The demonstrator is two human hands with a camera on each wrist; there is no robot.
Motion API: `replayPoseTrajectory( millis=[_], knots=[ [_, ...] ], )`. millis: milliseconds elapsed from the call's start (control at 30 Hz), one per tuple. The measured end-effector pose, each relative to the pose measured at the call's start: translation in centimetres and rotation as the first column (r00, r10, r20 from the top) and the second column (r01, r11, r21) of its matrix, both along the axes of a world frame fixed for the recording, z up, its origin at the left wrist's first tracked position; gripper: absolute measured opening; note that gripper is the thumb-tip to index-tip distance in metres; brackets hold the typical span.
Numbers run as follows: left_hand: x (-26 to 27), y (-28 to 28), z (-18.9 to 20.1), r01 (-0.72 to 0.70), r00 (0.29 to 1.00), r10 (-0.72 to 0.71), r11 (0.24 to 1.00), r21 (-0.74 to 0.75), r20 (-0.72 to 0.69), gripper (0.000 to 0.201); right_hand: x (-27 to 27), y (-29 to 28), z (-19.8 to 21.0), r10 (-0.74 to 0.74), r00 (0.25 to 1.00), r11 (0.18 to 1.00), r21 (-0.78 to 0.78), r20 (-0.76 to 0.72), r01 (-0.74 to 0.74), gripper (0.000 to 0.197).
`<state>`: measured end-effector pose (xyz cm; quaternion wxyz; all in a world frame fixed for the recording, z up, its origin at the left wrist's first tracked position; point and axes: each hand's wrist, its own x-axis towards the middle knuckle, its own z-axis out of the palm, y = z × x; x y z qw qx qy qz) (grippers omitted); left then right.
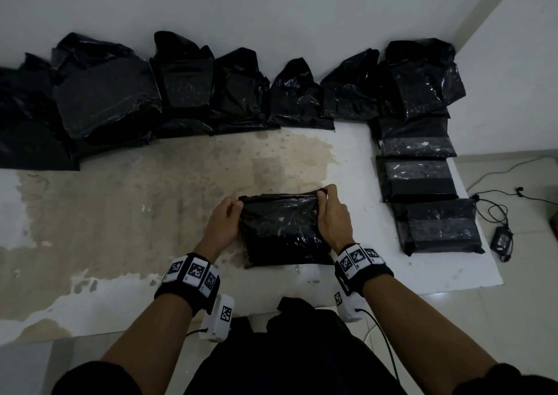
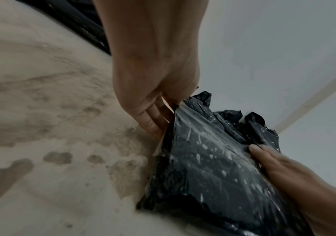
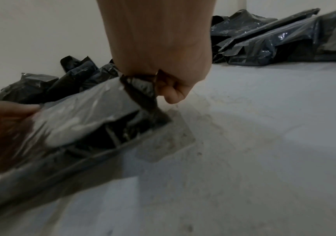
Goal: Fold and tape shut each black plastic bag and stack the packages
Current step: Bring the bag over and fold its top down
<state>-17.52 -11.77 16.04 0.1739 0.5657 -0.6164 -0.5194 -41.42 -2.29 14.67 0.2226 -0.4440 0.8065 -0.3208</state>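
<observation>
A black plastic bag with its top folded over lies flat in front of me on the stained white sheet. My left hand pinches its far left corner, fingers curled at the edge. My right hand pinches the far right corner, bunching plastic in its curled fingers. In the left wrist view the bag lies between both hands; the right hand shows at its far side. In the right wrist view the bag is blurred.
Several unsealed black bags lean along the back wall. Taped packages lie in a row on the right, with another nearest me. A cable and power adapter lie on the floor tiles right of the sheet.
</observation>
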Motion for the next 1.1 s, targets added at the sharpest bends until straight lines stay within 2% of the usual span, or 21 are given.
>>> replayPoseTrajectory(
  millis=[167,267,367,467,533,633,700,767,967,1100],
  knots=[
    [-0.1,-0.7,0.4,-0.106,0.987,0.118,0.989,0.105,-0.108,0.018,-0.8,-0.3,-0.2,0.031,0.980,0.999,0.021,0.197,-0.035,0.030],
    [-0.1,-1.5,0.3,-0.112,0.987,0.122,0.989,0.093,-0.107,0.013,-1.8,-0.5,-0.2,0.008,0.977,1.000,0.017,0.215,-0.012,0.005],
    [0.0,-1.9,0.5,-0.085,0.992,0.089,0.995,0.052,-0.085,0.015,-2.3,-0.7,0.4,-0.001,0.988,1.000,0.006,0.157,0.000,0.022],
    [0.0,-2.1,1.0,-0.109,0.991,0.109,0.994,-0.003,-0.080,0.013,-2.2,-1.1,0.8,-0.049,0.984,0.998,-0.029,0.171,0.054,0.009],
    [-0.1,-2.2,1.1,-0.149,0.981,0.153,0.988,0.045,-0.120,0.016,-2.0,-1.4,1.2,-0.082,0.953,0.995,-0.027,0.292,0.094,0.006],
    [-0.2,-2.0,1.5,-0.191,0.938,0.260,0.939,0.285,-0.229,0.022,-1.4,-1.5,2.0,-0.090,0.899,0.996,0.019,0.429,0.091,0.009],
    [-0.1,-1.8,1.6,-0.179,0.933,0.268,0.924,0.338,-0.239,0.025,-1.3,-1.2,2.0,-0.067,0.916,0.997,0.054,0.396,0.050,0.008],
    [0.0,-1.5,1.5,-0.174,0.931,0.268,0.923,0.342,-0.249,0.025,-1.4,-0.9,1.8,-0.042,0.934,0.997,0.078,0.354,0.016,0.010],
    [0.6,-1.0,0.9,-0.119,0.958,0.190,0.946,0.301,-0.217,0.014,-2.1,-0.3,2.0,-0.101,0.881,0.987,0.157,0.462,0.031,0.012],
    [0.4,-0.8,1.6,-0.156,0.972,0.200,0.942,0.296,-0.125,0.035,-2.4,-0.4,2.5,-0.177,0.803,0.978,0.195,0.570,0.077,0.036]
  ],
)
